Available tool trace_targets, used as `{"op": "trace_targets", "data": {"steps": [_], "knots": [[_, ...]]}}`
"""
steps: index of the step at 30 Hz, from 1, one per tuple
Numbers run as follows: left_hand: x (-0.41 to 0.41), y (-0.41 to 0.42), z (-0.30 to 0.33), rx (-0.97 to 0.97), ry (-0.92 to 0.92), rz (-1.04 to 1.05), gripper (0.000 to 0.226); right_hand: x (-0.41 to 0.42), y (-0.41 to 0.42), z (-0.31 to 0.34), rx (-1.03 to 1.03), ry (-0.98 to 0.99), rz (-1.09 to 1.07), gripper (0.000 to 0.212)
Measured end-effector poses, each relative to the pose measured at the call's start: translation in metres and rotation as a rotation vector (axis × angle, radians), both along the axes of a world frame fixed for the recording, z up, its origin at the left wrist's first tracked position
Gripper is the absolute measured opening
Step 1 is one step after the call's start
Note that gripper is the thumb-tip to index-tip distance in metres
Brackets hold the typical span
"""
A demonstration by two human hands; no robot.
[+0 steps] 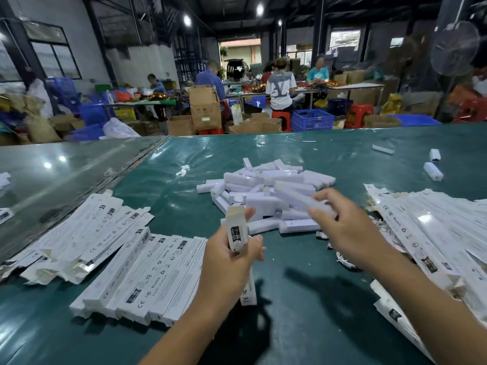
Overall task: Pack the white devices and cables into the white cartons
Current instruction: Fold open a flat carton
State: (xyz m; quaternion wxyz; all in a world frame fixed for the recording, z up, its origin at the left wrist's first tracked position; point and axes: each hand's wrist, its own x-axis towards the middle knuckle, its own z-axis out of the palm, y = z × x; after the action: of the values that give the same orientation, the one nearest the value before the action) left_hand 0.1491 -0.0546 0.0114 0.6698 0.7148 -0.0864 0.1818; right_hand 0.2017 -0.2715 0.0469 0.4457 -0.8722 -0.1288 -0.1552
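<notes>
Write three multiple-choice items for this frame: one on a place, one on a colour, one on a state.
1. Where does the pile of white devices lie?
A. mid-table, beyond both hands
B. in a blue crate
C. on the floor

2. What colour is the table cover?
A. red
B. dark green
C. yellow

3. What is the left hand doing?
A. lying flat on the table
B. gripping a carton held upright
C. hanging idle with nothing in it

Key:
1 A: the devices are heaped on the cover just past the fingertips of both hands.
2 B: the sheet under all the cartons is dark green.
3 B: thumb and fingers curl round the carton, open end up, while the right hand reaches into the pile, fingers round a blurred device.
</notes>
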Motion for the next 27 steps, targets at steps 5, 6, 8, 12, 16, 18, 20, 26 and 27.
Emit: {"op": "trace_targets", "data": {"steps": [5,6,8,12,16,18,20,26,27], "knots": [[-0.007,-0.008,0.000,0.128,0.013,-0.022,0.028,-0.028,0.025,-0.016,0.459,0.200,0.192,0.034],[-0.008,-0.008,0.001,0.162,-0.004,-0.014,0.016,-0.029,0.027,-0.016,0.600,0.272,0.179,0.038],[-0.009,-0.006,0.002,0.249,-0.058,0.037,0.018,-0.029,0.026,-0.016,0.799,0.388,0.157,0.039],[-0.010,-0.008,0.000,0.274,-0.110,0.038,0.017,-0.030,0.022,-0.021,0.733,0.364,0.109,0.022],[-0.012,-0.008,-0.002,0.336,-0.094,-0.041,0.037,-0.032,0.021,-0.018,0.929,0.419,0.088,0.010],[-0.015,-0.009,0.003,0.349,-0.100,-0.069,0.051,-0.032,0.019,-0.019,0.980,0.444,0.069,0.012],[-0.017,-0.010,0.004,0.368,-0.110,-0.088,0.060,-0.032,0.020,-0.020,0.950,0.431,0.076,0.019],[-0.020,-0.011,0.005,0.356,-0.094,-0.127,0.071,-0.037,0.022,-0.018,0.842,0.263,0.117,0.027],[-0.021,-0.012,0.006,0.365,-0.098,-0.132,0.072,-0.036,0.021,-0.019,0.834,0.249,0.116,0.032]]}}
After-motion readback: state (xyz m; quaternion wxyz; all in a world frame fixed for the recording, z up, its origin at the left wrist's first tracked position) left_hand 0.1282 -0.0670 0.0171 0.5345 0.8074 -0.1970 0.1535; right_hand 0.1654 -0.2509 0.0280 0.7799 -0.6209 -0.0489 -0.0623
